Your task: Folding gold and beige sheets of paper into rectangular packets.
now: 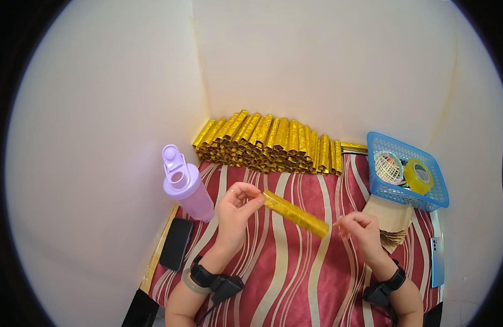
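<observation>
One counter, covered with a red-and-cream striped cloth, is carrying everything. Along its far side, a large pile of gold tubes is lying stacked; judging by their even shape, these are seemingly finished. At far right, a blue basket is standing. At left, a lilac bottle is standing upright. Just nearer than the basket, a stack of brown paper is lying partly behind the right hand, perhaps material left to use. The left hand is pinching the left end of a single gold tube, tilting it above the cloth's middle. Half-curled, the right hand is hovering near the other end; whether it is gripping anything, I cannot tell. That tube is looking fully rolled, but is not yet lying with the pile. A black phone is lying at left, a pale blue phone at right. Inside the basket, a yellow tape roll is resting.
</observation>
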`<act>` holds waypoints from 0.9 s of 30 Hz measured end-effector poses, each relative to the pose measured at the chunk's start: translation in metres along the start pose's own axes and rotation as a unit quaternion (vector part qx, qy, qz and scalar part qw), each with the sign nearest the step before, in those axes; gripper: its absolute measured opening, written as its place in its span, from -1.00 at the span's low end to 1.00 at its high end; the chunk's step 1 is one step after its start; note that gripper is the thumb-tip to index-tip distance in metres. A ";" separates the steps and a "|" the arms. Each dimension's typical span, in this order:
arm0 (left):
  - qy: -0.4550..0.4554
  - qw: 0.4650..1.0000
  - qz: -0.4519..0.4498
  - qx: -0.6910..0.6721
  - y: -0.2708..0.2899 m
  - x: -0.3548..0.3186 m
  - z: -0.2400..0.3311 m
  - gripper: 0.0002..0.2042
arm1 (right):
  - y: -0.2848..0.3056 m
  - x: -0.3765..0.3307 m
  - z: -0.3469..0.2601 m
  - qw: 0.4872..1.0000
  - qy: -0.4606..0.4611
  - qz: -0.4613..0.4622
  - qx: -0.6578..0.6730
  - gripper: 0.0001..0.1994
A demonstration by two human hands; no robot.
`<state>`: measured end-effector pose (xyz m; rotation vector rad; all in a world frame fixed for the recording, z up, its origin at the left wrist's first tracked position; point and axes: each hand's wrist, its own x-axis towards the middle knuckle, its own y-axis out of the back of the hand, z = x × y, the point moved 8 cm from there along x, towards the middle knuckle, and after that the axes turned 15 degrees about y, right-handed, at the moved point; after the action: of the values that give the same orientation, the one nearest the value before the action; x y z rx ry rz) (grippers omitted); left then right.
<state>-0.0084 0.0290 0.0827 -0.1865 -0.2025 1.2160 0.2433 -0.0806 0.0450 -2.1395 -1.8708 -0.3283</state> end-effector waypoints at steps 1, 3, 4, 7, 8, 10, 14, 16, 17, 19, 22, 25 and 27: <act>0.033 0.999 -0.024 0.011 -0.003 0.003 -0.005 -0.88 | 0.004 0.001 0.001 1.000 0.006 0.008 -0.008 -0.90; 0.102 0.986 -0.123 0.040 -0.024 0.000 -0.019 -0.87 | 0.012 0.003 0.001 0.999 0.018 0.024 -0.024 -0.88; 0.139 0.974 -0.169 0.055 -0.033 -0.004 -0.028 -0.87 | 0.004 0.002 0.002 1.000 0.006 -0.003 -0.015 -0.87; 0.195 0.939 -0.274 0.075 -0.054 -0.019 -0.049 -0.85 | -0.030 -0.005 -0.006 0.994 -0.023 -0.103 -0.003 -0.81; 0.205 0.927 -0.304 0.077 -0.060 -0.024 -0.054 -0.85 | -0.040 -0.008 -0.010 0.991 -0.029 -0.128 0.011 -0.79; 0.213 0.915 -0.331 0.087 -0.067 -0.030 -0.059 -0.84 | -0.054 -0.014 -0.008 0.979 -0.044 -0.186 0.066 -0.79; 0.221 0.897 -0.376 0.070 -0.075 -0.041 -0.062 -0.86 | -0.059 -0.019 -0.004 0.971 -0.047 -0.230 0.048 -0.86; 0.219 0.892 -0.389 0.065 -0.078 -0.044 -0.061 -0.87 | -0.058 -0.019 -0.005 0.968 -0.041 -0.244 0.039 -0.90; 0.218 0.891 -0.392 0.064 -0.078 -0.044 -0.062 -0.87 | -0.057 -0.019 -0.005 0.968 -0.037 -0.244 0.045 -0.91; 0.216 0.890 -0.397 0.062 -0.079 -0.043 -0.064 -0.88 | -0.056 -0.018 -0.007 0.967 -0.027 -0.245 0.058 -0.92; 0.229 0.890 -0.391 0.055 -0.076 -0.041 -0.064 -0.89 | -0.054 -0.016 -0.008 0.965 -0.015 -0.243 0.096 -0.92; 0.227 0.892 -0.389 0.041 -0.077 -0.042 -0.062 -0.89 | -0.054 -0.014 -0.013 0.962 0.016 -0.260 0.083 -0.92; 0.229 0.890 -0.393 0.039 -0.078 -0.042 -0.064 -0.89 | -0.054 -0.014 -0.013 0.960 0.020 -0.266 0.086 -0.91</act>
<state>0.0648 -0.0389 0.0379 -0.2823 0.1807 0.3462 0.1881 -0.0920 0.0552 -1.4811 -2.3314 -0.2979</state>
